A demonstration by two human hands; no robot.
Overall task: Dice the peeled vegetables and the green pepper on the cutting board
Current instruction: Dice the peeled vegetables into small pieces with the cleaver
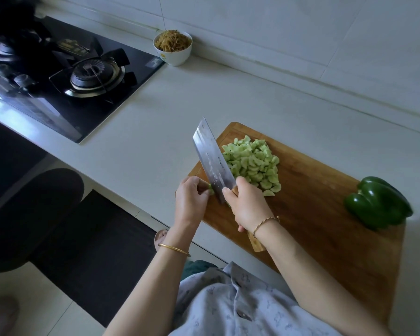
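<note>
Near the left corner of the cutting board (313,226), fingers of the left hand (190,200) pinch the last cucumber stub (211,190) just left of the cleaver (214,161); the right hand (247,206) clamps its handle; the green pepper (378,202) lies whole at the right end

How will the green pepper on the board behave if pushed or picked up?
The green pepper looks whole and lobed, so probably hollow and light for its bulk. Its glossy skin may be slippery. Near the edge of the cutting board, a push would likely rock it on its lobes, not roll it.
</note>
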